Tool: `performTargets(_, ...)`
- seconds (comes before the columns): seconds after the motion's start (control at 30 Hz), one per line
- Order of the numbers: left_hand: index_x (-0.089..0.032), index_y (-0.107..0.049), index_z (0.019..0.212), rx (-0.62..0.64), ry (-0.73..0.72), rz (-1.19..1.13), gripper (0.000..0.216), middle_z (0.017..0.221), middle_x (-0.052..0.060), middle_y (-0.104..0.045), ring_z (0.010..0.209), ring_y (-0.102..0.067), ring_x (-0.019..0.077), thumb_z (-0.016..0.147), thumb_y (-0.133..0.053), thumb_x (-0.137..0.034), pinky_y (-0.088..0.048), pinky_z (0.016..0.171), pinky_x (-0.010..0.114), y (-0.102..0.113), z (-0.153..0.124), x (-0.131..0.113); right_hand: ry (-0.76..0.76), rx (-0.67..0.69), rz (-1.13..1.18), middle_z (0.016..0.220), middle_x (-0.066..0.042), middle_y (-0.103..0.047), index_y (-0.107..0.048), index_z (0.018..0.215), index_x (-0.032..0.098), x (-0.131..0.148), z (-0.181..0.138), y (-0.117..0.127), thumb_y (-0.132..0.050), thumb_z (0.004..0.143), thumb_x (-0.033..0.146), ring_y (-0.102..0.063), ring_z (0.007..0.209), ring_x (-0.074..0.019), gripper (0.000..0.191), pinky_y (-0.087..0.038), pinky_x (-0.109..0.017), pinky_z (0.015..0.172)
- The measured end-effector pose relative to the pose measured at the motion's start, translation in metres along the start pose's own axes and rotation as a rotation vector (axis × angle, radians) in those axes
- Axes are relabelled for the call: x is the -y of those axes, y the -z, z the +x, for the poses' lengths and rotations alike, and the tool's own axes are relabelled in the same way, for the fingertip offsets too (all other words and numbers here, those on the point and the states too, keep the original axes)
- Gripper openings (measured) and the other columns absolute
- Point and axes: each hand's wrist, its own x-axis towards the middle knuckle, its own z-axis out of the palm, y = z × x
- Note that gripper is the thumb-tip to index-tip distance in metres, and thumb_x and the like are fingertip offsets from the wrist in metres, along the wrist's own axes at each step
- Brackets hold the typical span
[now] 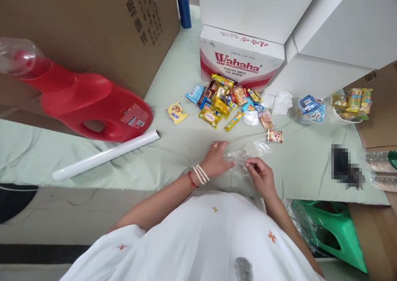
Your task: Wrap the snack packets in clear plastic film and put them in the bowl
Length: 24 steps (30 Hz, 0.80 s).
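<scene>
Between my two hands lies a clear plastic bag (237,160), thin and crumpled. My right hand (261,175) pinches its right edge between thumb and fingers. At the bag's left side is my left hand (217,159), thumb and fingers apart, the fingertips near or on the plastic. Another piece of clear plastic (263,148) rests just beyond my right hand. Farther out sits a small red and cream snack packet (275,136). A heap of colourful wrapped snacks (221,101) spreads in front of the Wahaba-style water carton (242,60).
A red detergent jug (96,103) and a white roll (107,155) lie at left, by a large brown carton (93,29). White boxes (338,72) stand at the back. Two tubs of snacks, one a white tub (341,117), sit at right. A green stool (338,231) is below the table.
</scene>
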Motion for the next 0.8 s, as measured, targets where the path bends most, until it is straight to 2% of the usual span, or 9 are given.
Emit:
performTargets(0.13, -0.021, -0.062, 0.066, 0.187, 0.138, -0.071, 0.018, 0.065, -0.001, -0.056, 0.074, -0.056, 0.0191, 0.055, -0.071, -0.010, -0.045, 0.069, 0.029, -0.020, 0.017, 0.004, -0.022, -0.171, 0.000, 0.080, -0.001, -0.063, -0.068, 0.096, 0.022, -0.004, -0.014, 0.006, -0.065, 0.092, 0.044, -0.054, 0.069, -0.0152, 0.023, -0.044, -0.027, 0.065)
performTargets(0.2, -0.021, -0.057, 0.065, 0.178, 0.205, -0.134, 0.011, 0.061, -0.002, -0.053, 0.064, -0.056, 0.0162, 0.060, -0.062, -0.012, -0.043, 0.062, 0.027, -0.026, 0.024, 0.010, -0.083, -0.282, 0.044, 0.078, 0.000, -0.061, -0.066, 0.097, 0.022, -0.009, -0.024, 0.012, -0.065, 0.092, 0.045, -0.053, 0.068, -0.0151, 0.024, -0.044, -0.027, 0.064)
performTargets(0.27, -0.021, -0.052, 0.067, 0.141, 0.255, -0.214, 0.010, 0.064, -0.003, -0.054, 0.062, -0.058, 0.0144, 0.061, -0.055, -0.013, -0.043, 0.060, 0.026, -0.028, 0.028, 0.014, -0.156, -0.306, 0.081, 0.073, 0.001, -0.058, -0.064, 0.093, 0.022, -0.017, -0.038, 0.020, -0.065, 0.091, 0.048, -0.052, 0.064, -0.0150, 0.026, -0.044, -0.027, 0.061)
performTargets(0.37, -0.020, -0.048, 0.068, 0.074, 0.287, -0.318, 0.015, 0.065, -0.003, -0.053, 0.058, -0.054, 0.0115, 0.055, -0.051, -0.014, -0.040, 0.057, 0.024, -0.029, 0.027, 0.018, -0.244, -0.129, 0.068, 0.072, 0.000, -0.060, -0.064, 0.087, 0.021, -0.032, -0.060, 0.039, -0.067, 0.089, 0.052, -0.053, 0.062, -0.0155, 0.031, -0.045, -0.027, 0.058)
performTargets(0.43, -0.020, -0.047, 0.066, 0.043, 0.286, -0.366, 0.016, 0.063, -0.004, -0.050, 0.054, -0.047, 0.0098, 0.051, -0.050, -0.014, -0.034, 0.053, 0.023, -0.032, 0.023, 0.019, -0.256, -0.016, 0.010, 0.083, -0.004, -0.067, -0.067, 0.093, 0.021, -0.039, -0.069, 0.054, -0.066, 0.089, 0.053, -0.061, 0.071, -0.0180, 0.033, -0.051, -0.029, 0.064)
performTargets(0.53, -0.020, -0.048, 0.063, 0.035, 0.259, -0.415, 0.015, 0.061, -0.004, -0.047, 0.055, -0.041, 0.0093, 0.050, -0.051, -0.015, -0.030, 0.052, 0.023, -0.038, 0.016, 0.016, -0.163, -0.030, -0.110, 0.111, -0.011, -0.071, -0.067, 0.113, 0.022, -0.037, -0.066, 0.068, -0.064, 0.092, 0.054, -0.066, 0.099, -0.0236, 0.039, -0.056, -0.035, 0.082)
performTargets(0.6, -0.019, -0.049, 0.062, 0.057, 0.240, -0.431, 0.013, 0.062, -0.003, -0.047, 0.057, -0.040, 0.0094, 0.051, -0.054, -0.016, -0.030, 0.052, 0.023, -0.043, 0.010, 0.012, -0.060, -0.023, -0.186, 0.122, -0.012, -0.068, -0.067, 0.121, 0.024, -0.030, -0.053, 0.065, -0.068, 0.088, 0.055, -0.063, 0.110, -0.0262, 0.045, -0.055, -0.039, 0.089)
performTargets(0.7, -0.020, -0.048, 0.063, 0.134, 0.236, -0.408, 0.013, 0.059, -0.005, -0.043, 0.055, -0.036, 0.0089, 0.057, -0.060, -0.021, -0.026, 0.051, 0.023, -0.047, 0.001, 0.002, 0.014, 0.103, -0.231, 0.108, -0.009, -0.073, -0.073, 0.111, 0.024, -0.017, -0.026, 0.041, -0.073, 0.084, 0.051, -0.066, 0.100, -0.0262, 0.038, -0.054, -0.038, 0.085)
performTargets(0.8, -0.021, -0.040, 0.063, 0.194, 0.185, -0.241, 0.035, 0.057, -0.009, -0.035, 0.056, -0.030, 0.0075, 0.060, -0.074, -0.030, -0.024, 0.053, 0.022, -0.040, -0.006, -0.006, -0.033, 0.144, -0.137, 0.082, -0.004, -0.071, -0.075, 0.093, 0.023, -0.007, -0.003, 0.017, -0.062, 0.092, 0.047, -0.063, 0.075, -0.0206, 0.028, -0.050, -0.031, 0.069)
